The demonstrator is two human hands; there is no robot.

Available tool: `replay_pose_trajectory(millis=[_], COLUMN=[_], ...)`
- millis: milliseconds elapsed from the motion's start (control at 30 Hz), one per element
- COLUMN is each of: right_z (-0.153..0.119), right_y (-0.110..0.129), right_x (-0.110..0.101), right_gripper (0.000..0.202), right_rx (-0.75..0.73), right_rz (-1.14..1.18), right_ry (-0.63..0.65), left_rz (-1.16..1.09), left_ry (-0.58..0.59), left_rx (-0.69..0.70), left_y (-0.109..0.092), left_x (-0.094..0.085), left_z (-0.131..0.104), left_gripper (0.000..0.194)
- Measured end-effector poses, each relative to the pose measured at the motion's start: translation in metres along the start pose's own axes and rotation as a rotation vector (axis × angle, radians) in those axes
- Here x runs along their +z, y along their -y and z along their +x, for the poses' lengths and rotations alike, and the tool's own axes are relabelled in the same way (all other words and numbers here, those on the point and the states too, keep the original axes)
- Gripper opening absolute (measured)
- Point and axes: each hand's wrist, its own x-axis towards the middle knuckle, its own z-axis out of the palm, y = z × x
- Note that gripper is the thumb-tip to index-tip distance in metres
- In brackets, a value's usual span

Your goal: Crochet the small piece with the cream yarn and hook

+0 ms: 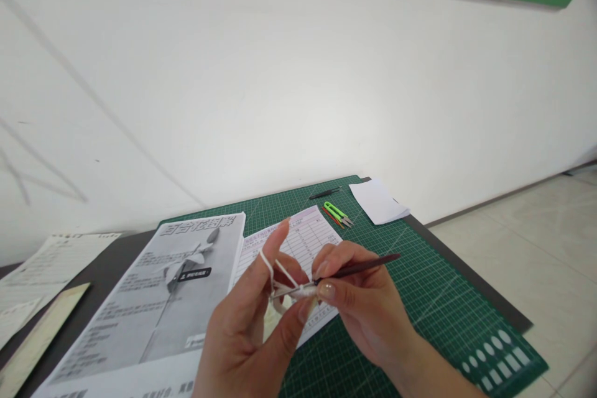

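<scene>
White yarn (267, 263) loops round the raised index finger of my left hand (254, 317), whose thumb and other fingers pinch a small piece of white crochet work (305, 291). My right hand (368, 298) grips a crochet hook with a dark red handle (359, 266) between thumb and fingers. The hook's thin metal shaft runs left through the work, and yarn crosses it. Both hands meet at the work, their fingertips nearly touching. Part of the work is hidden by my fingers.
Below lies a green cutting mat (420, 286) with a printed form (308, 230), green thread snips (333, 211), black tweezers (325, 193) and white paper (379, 201). A printed sheet with a flower picture (135, 298) is at left, beside a pale strip (44, 342). A white wall stands behind.
</scene>
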Motion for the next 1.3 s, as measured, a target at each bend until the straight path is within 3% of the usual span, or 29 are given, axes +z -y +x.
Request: replay_pose_trajectory(millis=[600, 767, 967, 1300], right_z=[0.002, 0.003, 0.004, 0.005], right_y=[0.003, 0.003, 0.003, 0.006], right_x=[-0.001, 0.000, 0.000, -0.007], right_gripper=[0.010, 0.011, 0.011, 0.010], right_rx=[0.068, 0.068, 0.068, -0.072], right_rz=[0.067, 0.106, 0.117, -0.024], right_ry=[-0.091, -0.104, -0.111, -0.139], left_rz=[-0.350, -0.304, -0.224, 0.195], left_ry=[-0.082, -0.100, -0.012, -0.158], left_rx=[-0.300, -0.256, -0.185, 0.060], left_y=[-0.007, -0.004, 0.004, 0.009], left_x=[0.006, 0.005, -0.001, -0.002], left_z=[0.003, 0.001, 0.001, 0.001], left_gripper=[0.058, 0.055, 0.056, 0.052])
